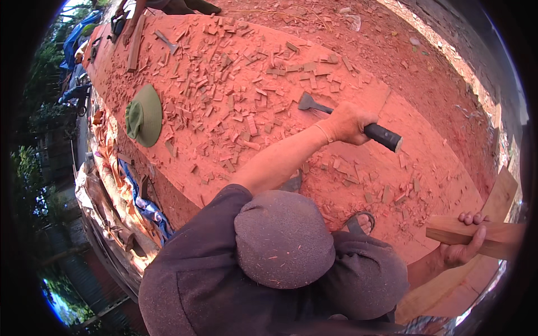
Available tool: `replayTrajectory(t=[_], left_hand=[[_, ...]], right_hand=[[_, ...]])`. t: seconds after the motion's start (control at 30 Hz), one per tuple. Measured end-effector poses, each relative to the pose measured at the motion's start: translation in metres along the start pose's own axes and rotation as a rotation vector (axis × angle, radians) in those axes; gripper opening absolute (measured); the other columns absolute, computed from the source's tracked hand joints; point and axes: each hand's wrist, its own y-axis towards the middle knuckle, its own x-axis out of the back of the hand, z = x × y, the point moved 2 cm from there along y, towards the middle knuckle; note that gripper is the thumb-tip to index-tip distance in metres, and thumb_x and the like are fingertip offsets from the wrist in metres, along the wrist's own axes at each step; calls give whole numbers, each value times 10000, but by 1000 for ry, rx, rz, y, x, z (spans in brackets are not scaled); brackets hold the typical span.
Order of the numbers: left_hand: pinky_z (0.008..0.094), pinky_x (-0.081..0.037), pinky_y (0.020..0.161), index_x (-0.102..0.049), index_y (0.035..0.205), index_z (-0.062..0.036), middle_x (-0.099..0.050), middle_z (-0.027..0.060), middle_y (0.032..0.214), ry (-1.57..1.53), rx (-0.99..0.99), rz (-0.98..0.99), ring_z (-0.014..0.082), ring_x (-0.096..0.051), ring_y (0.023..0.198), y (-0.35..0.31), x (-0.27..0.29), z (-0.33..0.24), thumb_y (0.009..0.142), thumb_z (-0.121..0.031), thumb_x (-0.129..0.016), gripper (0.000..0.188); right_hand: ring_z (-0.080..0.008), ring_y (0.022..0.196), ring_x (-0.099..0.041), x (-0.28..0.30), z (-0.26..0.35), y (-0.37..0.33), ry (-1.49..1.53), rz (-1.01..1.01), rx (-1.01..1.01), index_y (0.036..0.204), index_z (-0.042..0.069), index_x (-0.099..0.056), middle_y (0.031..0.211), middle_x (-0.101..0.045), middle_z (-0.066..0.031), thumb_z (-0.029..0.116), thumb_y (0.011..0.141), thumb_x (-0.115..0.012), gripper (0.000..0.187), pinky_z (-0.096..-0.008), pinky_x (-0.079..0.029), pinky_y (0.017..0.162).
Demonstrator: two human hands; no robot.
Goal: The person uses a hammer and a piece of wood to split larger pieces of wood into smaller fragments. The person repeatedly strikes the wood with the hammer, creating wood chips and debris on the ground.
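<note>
My left hand (pixel 348 123) is closed round a flat-bladed chisel (pixel 384 136). Its dark, flared blade points away to the left, and its black handle sticks out on the right side of the fist. The chisel is held over the red, chip-strewn surface. At the lower right, my right hand (pixel 460 250) grips a wooden block (pixel 481 231), fingers curled over its far edge. The block's right end runs toward the dim rim of the view. Behind it a wooden board (pixel 500 193) stands at a slant.
Wood chips (pixel 252 124) lie scattered over the red-dusted board (pixel 185 112). A green brimmed hat (pixel 147 116) rests on the left. Another person's hand (pixel 128 31) is near a wooden bar (pixel 136 46) and a second chisel (pixel 166 42). My sandalled foot (pixel 364 223) stands among chips.
</note>
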Motion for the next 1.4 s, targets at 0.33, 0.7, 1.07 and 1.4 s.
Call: replayTrajectory(t=[0.33, 0.7, 1.07, 1.4], left_hand=[[444, -488, 548, -581, 757, -134, -620, 103, 672, 22, -21, 32, 354, -655, 653, 6, 11, -7, 719, -239, -764, 215], [445, -480, 528, -584, 763, -143, -608, 93, 651, 47, -2, 44, 351, -644, 619, 2, 1, 1, 717, -230, -753, 196], [469, -486, 540, -595, 751, -156, -615, 116, 628, 38, 1, 72, 366, -652, 617, -8, 19, 0, 701, -262, -753, 197], [448, -480, 534, -593, 755, -153, -609, 94, 658, 0, -39, 5, 342, -650, 635, -1, 13, 4, 718, -246, -757, 192]], right_hand=[[-123, 711, -600, -61, -121, -86, -732, 295, -278, 1001, 12, -589, 802, -616, -27, 26, 792, -705, 240, -305, -496, 661], [-151, 795, -591, -48, -36, -42, 131, -153, -92, 1221, 0, -461, 972, -568, -84, 20, 877, -651, 393, -348, -530, 689], [-161, 674, -596, 28, -105, -92, -533, 73, -435, 1009, -29, -584, 806, -591, -58, 34, 814, -696, 234, -309, -515, 621], [-166, 840, -553, -95, -18, -25, 62, -76, -5, 1115, 40, -509, 920, -539, -55, 114, 900, -619, 253, -374, -503, 799]])
